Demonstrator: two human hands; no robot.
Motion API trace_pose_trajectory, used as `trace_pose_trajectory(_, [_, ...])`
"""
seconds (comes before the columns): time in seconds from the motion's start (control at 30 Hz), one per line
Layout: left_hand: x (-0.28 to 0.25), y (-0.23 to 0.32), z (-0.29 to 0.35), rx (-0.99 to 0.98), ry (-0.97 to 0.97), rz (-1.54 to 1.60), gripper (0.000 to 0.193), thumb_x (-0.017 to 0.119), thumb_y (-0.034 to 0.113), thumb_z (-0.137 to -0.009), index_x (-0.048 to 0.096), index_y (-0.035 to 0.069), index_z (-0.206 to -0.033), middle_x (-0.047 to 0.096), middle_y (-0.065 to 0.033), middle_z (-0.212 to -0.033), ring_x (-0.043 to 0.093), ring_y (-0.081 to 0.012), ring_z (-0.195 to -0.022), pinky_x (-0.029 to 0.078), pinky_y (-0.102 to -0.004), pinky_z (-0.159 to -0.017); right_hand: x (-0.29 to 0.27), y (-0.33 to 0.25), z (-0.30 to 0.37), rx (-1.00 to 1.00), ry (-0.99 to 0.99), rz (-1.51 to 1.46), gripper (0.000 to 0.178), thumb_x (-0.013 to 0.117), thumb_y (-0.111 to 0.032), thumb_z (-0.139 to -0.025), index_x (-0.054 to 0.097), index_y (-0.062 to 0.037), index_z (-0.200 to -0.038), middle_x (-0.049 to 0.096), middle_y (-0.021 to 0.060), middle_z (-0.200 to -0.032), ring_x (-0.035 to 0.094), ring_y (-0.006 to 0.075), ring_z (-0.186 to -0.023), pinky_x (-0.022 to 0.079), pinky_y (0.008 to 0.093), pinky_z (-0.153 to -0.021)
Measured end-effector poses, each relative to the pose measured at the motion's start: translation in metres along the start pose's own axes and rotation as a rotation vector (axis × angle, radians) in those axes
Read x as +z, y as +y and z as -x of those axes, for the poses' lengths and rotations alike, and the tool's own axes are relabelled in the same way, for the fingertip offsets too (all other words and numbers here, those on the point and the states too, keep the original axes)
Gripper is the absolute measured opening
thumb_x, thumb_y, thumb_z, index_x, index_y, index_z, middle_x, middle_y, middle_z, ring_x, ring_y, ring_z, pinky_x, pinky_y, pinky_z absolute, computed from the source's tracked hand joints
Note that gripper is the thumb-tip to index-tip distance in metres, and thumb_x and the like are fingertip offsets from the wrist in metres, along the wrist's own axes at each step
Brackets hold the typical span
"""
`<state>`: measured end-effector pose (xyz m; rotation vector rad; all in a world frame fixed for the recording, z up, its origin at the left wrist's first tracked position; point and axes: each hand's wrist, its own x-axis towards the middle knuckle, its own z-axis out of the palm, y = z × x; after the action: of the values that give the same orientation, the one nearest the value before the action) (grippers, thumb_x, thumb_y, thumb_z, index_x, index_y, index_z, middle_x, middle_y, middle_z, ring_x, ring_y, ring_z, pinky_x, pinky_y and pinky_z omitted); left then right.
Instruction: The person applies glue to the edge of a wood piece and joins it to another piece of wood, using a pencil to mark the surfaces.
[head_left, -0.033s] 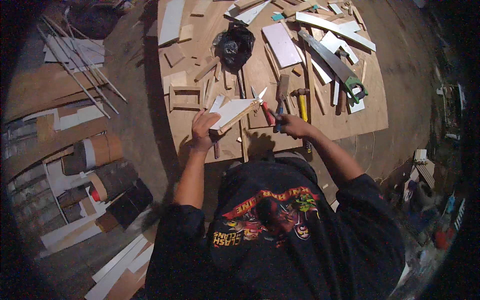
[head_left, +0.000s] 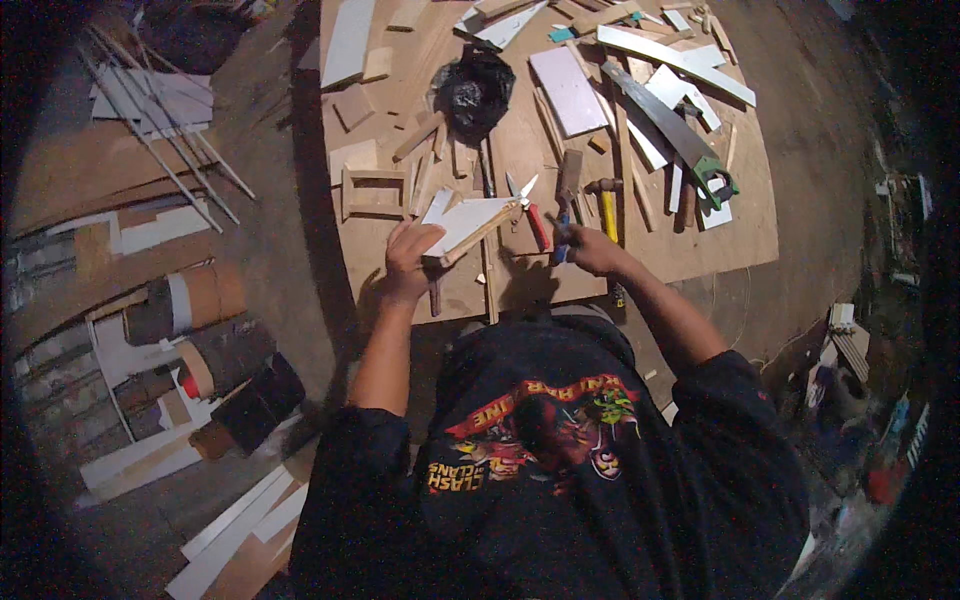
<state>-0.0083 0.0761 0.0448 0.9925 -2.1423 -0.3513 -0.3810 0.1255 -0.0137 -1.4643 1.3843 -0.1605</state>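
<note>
My left hand (head_left: 410, 255) is closed on the near left end of a white-faced board piece (head_left: 474, 217) with a bare wood edge. The piece is held tilted above the table's near edge. My right hand (head_left: 598, 251) is closed around a blue-handled tool (head_left: 561, 247), whose working end I cannot make out. Between the hands lie red-handled scissors (head_left: 540, 228) with spread blades, close to the board's far tip. Just right of the tool rests a hammer (head_left: 608, 214) with a yellow handle. A small wooden frame (head_left: 375, 194) lies beyond my left hand.
The plywood table (head_left: 700, 253) carries a black plastic bag (head_left: 473, 95), a green-handled handsaw (head_left: 660, 124), a pale pink board (head_left: 567, 93) and several wood offcuts. More boards (head_left: 240, 535) and thin rods (head_left: 165, 125) lie on the floor to the left.
</note>
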Motion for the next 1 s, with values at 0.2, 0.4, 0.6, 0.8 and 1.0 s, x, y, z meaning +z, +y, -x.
trace_pose_trajectory(0.2, [0.003,0.024,-0.004,-0.376,-0.059,0.010,0.035,0.089,0.030,-0.073,0.074,0.008,-0.096,0.074,-0.0124,-0.090,0.073,-0.0303,-0.088,0.057,-0.0404,-0.077,-0.001,-0.004,-0.002,0.312,0.346,0.294,0.042,0.067,-0.027,-0.086,0.052,0.0003,-0.114,0.069,0.0271,-0.101,0.068,0.0457,-0.096,0.054,0.0561,-0.082])
trace_pose_trajectory(0.4, [0.003,0.031,-0.016,-0.780,-0.069,0.143,0.041,0.086,0.035,-0.080,0.072,0.001,-0.099,0.075,-0.0138,-0.088,0.073,-0.0249,-0.081,0.055,-0.0364,-0.077,0.009,0.012,-0.019,0.359,0.432,0.309,0.046,0.068,-0.030,-0.089,0.049,0.0016,-0.117,0.068,0.0276,-0.098,0.068,0.0474,-0.093,0.054,0.0567,-0.080])
trace_pose_trajectory(0.6, [0.007,0.020,-0.013,-0.952,-0.026,0.416,0.041,0.083,0.032,-0.085,0.071,-0.002,-0.106,0.076,-0.0113,-0.096,0.070,-0.0188,-0.085,0.054,-0.0349,-0.082,0.021,0.022,-0.030,0.291,0.569,0.303,0.045,0.062,-0.027,-0.093,0.045,0.0003,-0.124,0.062,0.0311,-0.110,0.065,0.0497,-0.097,0.054,0.0587,-0.078])
trace_pose_trajectory(0.8, [0.008,0.021,-0.017,-0.987,-0.056,0.498,0.040,0.082,0.030,-0.086,0.071,-0.001,-0.108,0.075,-0.0096,-0.100,0.069,-0.0162,-0.089,0.053,-0.0332,-0.085,0.029,0.026,-0.024,0.302,0.552,0.448,0.052,0.065,-0.032,-0.093,0.046,-0.0035,-0.132,0.063,0.0265,-0.112,0.064,0.0449,-0.106,0.055,0.0562,-0.082])
trace_pose_trajectory(1.0, [0.041,0.003,-0.010,-0.974,-0.190,0.472,0.047,0.083,0.035,-0.083,0.070,-0.003,-0.107,0.074,-0.0130,-0.102,0.069,-0.0215,-0.093,0.053,-0.0357,-0.085,0.031,0.024,-0.012,0.459,0.608,0.360,0.062,0.065,-0.043,-0.093,0.045,-0.0050,-0.138,0.062,0.0249,-0.113,0.063,0.0427,-0.109,0.057,0.0520,-0.081])
